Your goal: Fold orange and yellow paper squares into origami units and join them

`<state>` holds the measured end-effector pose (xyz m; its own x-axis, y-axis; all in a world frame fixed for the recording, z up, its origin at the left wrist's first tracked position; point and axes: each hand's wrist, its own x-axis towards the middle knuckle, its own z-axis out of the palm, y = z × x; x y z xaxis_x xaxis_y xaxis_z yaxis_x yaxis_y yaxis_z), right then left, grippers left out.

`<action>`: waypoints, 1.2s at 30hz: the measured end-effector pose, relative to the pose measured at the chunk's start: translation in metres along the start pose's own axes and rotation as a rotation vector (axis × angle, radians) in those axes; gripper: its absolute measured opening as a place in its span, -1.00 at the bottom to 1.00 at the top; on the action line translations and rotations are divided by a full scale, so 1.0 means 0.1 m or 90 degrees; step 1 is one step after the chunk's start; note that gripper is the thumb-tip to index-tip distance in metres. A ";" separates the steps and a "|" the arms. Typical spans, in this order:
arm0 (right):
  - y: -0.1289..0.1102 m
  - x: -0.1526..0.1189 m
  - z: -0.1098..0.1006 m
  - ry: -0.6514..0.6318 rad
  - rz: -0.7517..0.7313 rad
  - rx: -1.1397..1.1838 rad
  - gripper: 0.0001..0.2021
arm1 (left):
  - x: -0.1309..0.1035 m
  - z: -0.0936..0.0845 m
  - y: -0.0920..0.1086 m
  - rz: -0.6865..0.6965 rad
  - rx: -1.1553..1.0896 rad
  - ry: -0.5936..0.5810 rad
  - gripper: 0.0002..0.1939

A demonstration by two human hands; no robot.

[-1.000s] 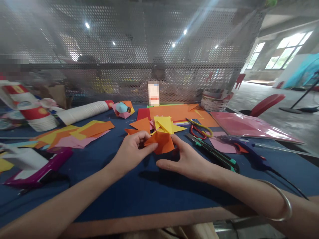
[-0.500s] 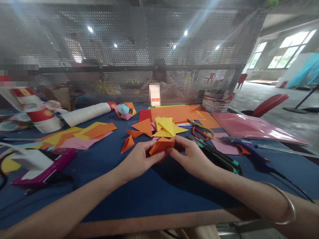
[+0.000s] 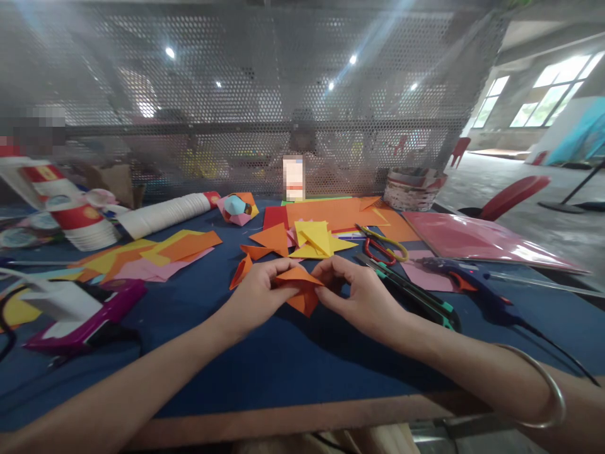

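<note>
Head: orange paper (image 3: 304,297) sits between both grips (image 3: 259,287) (image 3: 367,291).

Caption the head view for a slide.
Left hand and right hand hold a folded orange paper over a blue tabletop.

"What's on the left of the blue table (image 3: 265,378)?"

"A leaning stack of paper cups (image 3: 89,230), and beside it a long row of cups (image 3: 163,216) lying on its side. Nearer the front there's a purple power strip (image 3: 125,296) with a white plug (image 3: 66,302) on it."

"And on the right?"

"Scissors (image 3: 403,252) with red and yellow handles, a black and green utility knife (image 3: 416,295), and a blue glue gun (image 3: 482,293) partly over a pink sheet (image 3: 423,272). A shiny pink folder (image 3: 486,236) lies flat behind the gun."

"What about the back?"

"A woven basket (image 3: 409,190), near a grey screen (image 3: 283,63) full of holes."

"Past the table?"

"A red chair (image 3: 515,197) on a pale floor (image 3: 501,180), and bright windows (image 3: 553,91) farther off."
</note>
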<state>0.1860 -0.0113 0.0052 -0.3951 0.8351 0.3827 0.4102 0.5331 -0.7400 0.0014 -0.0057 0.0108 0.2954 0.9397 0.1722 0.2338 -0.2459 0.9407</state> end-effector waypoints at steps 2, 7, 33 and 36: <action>0.00 0.00 0.00 0.003 -0.005 -0.002 -0.80 | 0.01 0.00 -0.01 -0.015 -0.032 0.004 -0.85; 0.00 -0.02 0.01 -0.012 -0.032 -0.013 -0.66 | 0.02 0.00 -0.04 -0.045 -0.110 0.009 -0.79; -0.01 -0.02 -0.09 0.089 -0.487 -0.379 -0.84 | -0.02 -0.02 -0.01 -0.212 -0.325 -0.100 -0.69; 0.00 -0.03 -0.08 0.071 -0.471 -0.377 -0.84 | -0.03 -0.02 0.00 -0.215 -0.317 -0.103 -0.74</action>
<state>0.1941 -0.0125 0.0087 -0.6537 0.2502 0.7142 0.4491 0.8878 0.1001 -0.0012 -0.0079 0.0110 0.4260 0.8890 -0.1681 -0.1099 0.2353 0.9657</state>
